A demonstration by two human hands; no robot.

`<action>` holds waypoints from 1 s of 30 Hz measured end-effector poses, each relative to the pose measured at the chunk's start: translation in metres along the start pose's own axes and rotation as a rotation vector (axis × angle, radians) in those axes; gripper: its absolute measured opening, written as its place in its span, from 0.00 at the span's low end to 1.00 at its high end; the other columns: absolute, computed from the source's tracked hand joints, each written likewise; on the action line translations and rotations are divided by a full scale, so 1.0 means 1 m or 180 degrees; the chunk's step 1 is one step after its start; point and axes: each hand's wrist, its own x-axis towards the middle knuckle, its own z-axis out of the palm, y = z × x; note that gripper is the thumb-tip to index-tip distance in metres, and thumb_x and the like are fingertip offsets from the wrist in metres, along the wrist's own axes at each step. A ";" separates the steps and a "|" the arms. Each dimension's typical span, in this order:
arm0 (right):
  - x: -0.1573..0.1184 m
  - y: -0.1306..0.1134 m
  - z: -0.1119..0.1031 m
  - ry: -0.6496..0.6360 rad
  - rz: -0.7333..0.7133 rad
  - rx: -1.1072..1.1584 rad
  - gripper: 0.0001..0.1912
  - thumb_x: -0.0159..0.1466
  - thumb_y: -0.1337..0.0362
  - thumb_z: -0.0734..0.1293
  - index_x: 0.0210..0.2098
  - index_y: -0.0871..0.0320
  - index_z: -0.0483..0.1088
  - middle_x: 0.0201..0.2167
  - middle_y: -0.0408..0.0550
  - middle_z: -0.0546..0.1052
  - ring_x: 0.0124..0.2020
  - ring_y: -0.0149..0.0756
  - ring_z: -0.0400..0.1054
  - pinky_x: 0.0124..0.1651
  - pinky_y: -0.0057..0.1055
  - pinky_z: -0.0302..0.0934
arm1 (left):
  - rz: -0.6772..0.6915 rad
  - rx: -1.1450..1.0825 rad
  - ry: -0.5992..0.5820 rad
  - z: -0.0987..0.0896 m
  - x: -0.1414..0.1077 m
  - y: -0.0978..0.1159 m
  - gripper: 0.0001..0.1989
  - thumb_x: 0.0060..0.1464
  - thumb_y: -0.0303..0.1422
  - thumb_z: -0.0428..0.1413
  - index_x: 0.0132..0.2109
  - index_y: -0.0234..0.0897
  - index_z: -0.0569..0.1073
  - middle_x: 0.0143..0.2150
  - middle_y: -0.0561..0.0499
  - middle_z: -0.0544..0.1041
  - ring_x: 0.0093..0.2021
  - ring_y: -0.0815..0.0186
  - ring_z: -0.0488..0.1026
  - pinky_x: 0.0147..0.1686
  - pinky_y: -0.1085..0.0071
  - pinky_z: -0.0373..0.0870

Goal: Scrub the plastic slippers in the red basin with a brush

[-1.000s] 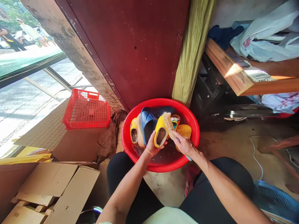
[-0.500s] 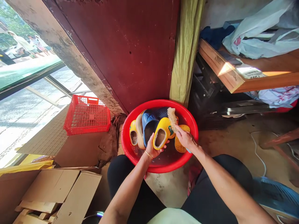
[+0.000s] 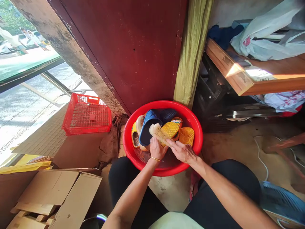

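A red basin [image 3: 163,172] between my knees holds dark water and several shoes. My left hand [image 3: 157,149] grips a yellow shoe [image 3: 169,129], whose textured sole now faces up. In my right hand [image 3: 184,152] is a pale bristle brush [image 3: 160,133], held across the shoe's lower left part. A blue slipper [image 3: 149,122] leans just left of the brush. Another yellow shoe [image 3: 186,136] lies sole up at the basin's right side, and one more [image 3: 135,135] rests at the left beside a beige shoe.
A red plastic crate [image 3: 88,119] stands on cardboard at the left. Cardboard boxes [image 3: 51,187] fill the lower left. A wooden table [image 3: 243,84] with plastic bags juts in at the right. Behind the basin is a dark red door [image 3: 138,57].
The yellow shoe in my left hand has turned from opening up to sole up. My right hand has moved the brush left and down, onto the shoe. The blue slipper has shifted and tilted.
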 end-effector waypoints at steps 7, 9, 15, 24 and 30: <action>0.016 0.034 -0.001 -0.0186 0.0741 -0.0510 0.31 0.72 0.60 0.54 0.73 0.43 0.51 0.43 0.54 0.81 0.37 0.43 0.77 0.39 0.35 0.68 | 0.0096 0.0281 -0.0507 0.005 -0.004 0.005 0.49 0.34 0.31 0.73 0.65 0.38 0.65 0.70 0.35 0.62 0.73 0.41 0.49 0.72 0.49 0.42; 0.017 0.046 -0.001 -0.0198 0.0856 -0.0461 0.31 0.71 0.61 0.55 0.72 0.45 0.53 0.42 0.55 0.82 0.37 0.44 0.77 0.39 0.36 0.69 | 0.0107 0.0142 -0.0616 0.001 -0.003 0.008 0.49 0.33 0.29 0.73 0.65 0.38 0.65 0.70 0.35 0.61 0.74 0.43 0.48 0.72 0.52 0.44; 0.003 0.028 0.002 -0.0494 0.0651 0.0278 0.30 0.71 0.60 0.56 0.72 0.48 0.55 0.44 0.51 0.83 0.42 0.43 0.78 0.44 0.34 0.69 | -0.0068 -0.0195 -0.0821 -0.009 0.000 0.011 0.49 0.33 0.27 0.72 0.64 0.38 0.66 0.72 0.38 0.59 0.75 0.50 0.47 0.71 0.59 0.47; -0.003 0.007 -0.002 -0.0701 0.0388 0.0019 0.31 0.70 0.63 0.57 0.72 0.44 0.55 0.45 0.53 0.83 0.46 0.48 0.78 0.47 0.41 0.67 | -0.0967 -0.1045 -0.0755 -0.014 0.019 -0.011 0.48 0.37 0.18 0.61 0.68 0.40 0.61 0.67 0.42 0.67 0.70 0.54 0.60 0.66 0.63 0.60; 0.009 0.033 -0.009 -0.0635 0.0893 -0.0190 0.30 0.71 0.64 0.54 0.72 0.58 0.53 0.41 0.62 0.82 0.42 0.51 0.78 0.44 0.41 0.67 | -0.1805 -0.1394 -0.0435 -0.010 0.026 -0.033 0.50 0.37 0.19 0.64 0.69 0.41 0.62 0.61 0.39 0.74 0.58 0.56 0.74 0.54 0.65 0.71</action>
